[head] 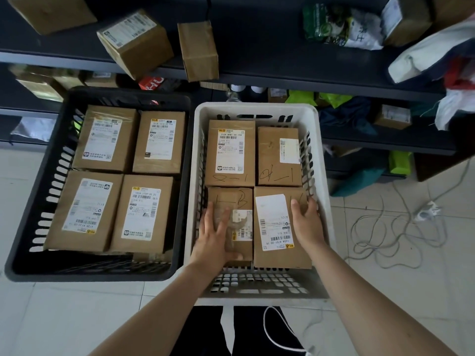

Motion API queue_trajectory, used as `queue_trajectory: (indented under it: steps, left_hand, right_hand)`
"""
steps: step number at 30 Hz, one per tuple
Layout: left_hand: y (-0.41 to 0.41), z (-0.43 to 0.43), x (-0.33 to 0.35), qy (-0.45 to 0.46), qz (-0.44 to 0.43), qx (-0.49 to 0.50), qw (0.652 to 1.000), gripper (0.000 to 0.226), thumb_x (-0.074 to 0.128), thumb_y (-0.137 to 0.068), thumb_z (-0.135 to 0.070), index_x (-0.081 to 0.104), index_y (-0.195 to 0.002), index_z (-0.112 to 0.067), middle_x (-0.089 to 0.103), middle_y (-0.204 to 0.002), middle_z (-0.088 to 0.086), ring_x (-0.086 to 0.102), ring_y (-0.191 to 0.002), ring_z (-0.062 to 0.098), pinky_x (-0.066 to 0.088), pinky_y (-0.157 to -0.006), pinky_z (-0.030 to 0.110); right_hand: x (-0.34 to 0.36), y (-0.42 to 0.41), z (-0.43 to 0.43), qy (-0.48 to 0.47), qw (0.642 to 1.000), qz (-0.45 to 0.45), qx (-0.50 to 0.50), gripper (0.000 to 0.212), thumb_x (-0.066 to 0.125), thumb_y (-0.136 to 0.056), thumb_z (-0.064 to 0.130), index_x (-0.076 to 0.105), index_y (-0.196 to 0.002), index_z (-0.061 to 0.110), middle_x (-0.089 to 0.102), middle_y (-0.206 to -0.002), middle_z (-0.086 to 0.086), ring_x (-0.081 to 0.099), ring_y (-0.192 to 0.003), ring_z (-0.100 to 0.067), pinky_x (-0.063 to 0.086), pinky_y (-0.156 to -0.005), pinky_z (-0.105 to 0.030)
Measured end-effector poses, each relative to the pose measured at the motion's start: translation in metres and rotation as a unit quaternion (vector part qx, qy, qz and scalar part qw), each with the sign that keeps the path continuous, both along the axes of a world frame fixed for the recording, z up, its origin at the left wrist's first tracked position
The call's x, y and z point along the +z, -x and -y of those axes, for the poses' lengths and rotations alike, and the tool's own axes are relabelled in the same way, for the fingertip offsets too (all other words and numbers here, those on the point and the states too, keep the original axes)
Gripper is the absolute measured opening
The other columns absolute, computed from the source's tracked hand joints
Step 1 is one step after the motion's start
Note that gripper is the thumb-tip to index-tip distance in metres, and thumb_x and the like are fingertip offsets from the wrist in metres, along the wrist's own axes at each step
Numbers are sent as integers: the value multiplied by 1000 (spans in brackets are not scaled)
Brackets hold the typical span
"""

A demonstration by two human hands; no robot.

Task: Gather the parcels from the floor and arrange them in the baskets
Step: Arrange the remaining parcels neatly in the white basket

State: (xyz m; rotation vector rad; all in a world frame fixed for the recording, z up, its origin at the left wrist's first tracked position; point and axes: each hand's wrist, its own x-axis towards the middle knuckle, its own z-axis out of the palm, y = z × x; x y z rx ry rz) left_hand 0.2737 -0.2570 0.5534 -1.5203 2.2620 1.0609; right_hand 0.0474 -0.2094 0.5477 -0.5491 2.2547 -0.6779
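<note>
— Where are the parcels?

— The ones within reach are in two baskets standing on the tiled floor. The black basket on the left holds four brown parcels, laid flat two by two with their labels up. The white basket just beside it holds four more, also two by two.

— And the hands?

— Both are inside the white basket, on its near row. The left hand lies flat on the near-left parcel. Its fingers are spread and straight across the top, and the thumb lies along the near end. It presses on the cardboard rather than gripping it.

— The right hand?

— The right hand rests on the far right corner of the near-right parcel, close to the basket's right wall. The fingers lie nearly straight on the top. The thumb is hidden, so I cannot tell whether it hooks the edge.

— How do those two parcels lie?

— They lie side by side with their long edges meeting, and their far ends are against the far row. The near-right one has its white label facing up.

— What else is around?

— A dark shelf runs behind the baskets and carries loose boxes and some bags. A pale cable lies in loops on the tiles to the right of the white basket.
</note>
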Motion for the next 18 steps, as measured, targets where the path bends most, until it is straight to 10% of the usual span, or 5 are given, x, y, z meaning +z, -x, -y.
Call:
queue_trajectory:
  steps: [3, 6, 11, 16, 18]
  left_hand:
    - [-3, 2, -4, -36, -58, 109, 992, 111, 71, -79, -53, -10, -154, -36, -21, -161, -3, 0, -150, 28, 20, -117, 49]
    - [4, 12, -3, -87, -110, 196, 970, 98, 63, -88, -46, -8, -154, -33, 2, -163, -1, 24, -146, 29, 32, -114, 50]
    - [13, 26, 4, -67, -112, 198, 972, 88, 59, -95, -29, -3, -157, -23, 4, -163, 0, 18, -148, 24, 22, -117, 41]
    - [22, 46, 17, -31, -142, 221, 964, 76, 51, -97, -25, 4, -157, -20, 5, -163, -2, 12, -149, 20, 19, -120, 40]
    - [28, 60, 22, -48, -156, 245, 956, 76, 51, -96, -23, 6, -157, -19, 8, -163, 0, 15, -149, 22, 21, -119, 40]
  right_hand:
    - [0, -6, -7, -5, 1000, -1, -6, 66, 43, -100, 49, 21, -153, 15, 62, -128, -11, 66, -89, -21, 57, -70, -34]
    - [-2, -12, -12, -18, 1000, 24, -10, 73, 44, -99, 52, 12, -156, 22, 57, -138, -9, 68, -100, -24, 60, -80, -43]
    - [1, -14, -9, -30, 999, 27, -11, 70, 43, -101, 48, 11, -157, 21, 62, -124, -6, 70, -76, -19, 59, -59, -33]
    - [8, -12, -9, -10, 1000, 4, -21, 67, 36, -97, 55, 17, -154, 26, 54, -137, -10, 67, -100, -30, 59, -76, -40]
    - [14, -11, -4, -6, 1000, 7, -26, 61, 40, -102, 42, 16, -156, 23, 53, -122, -2, 62, -75, -15, 52, -59, -26]
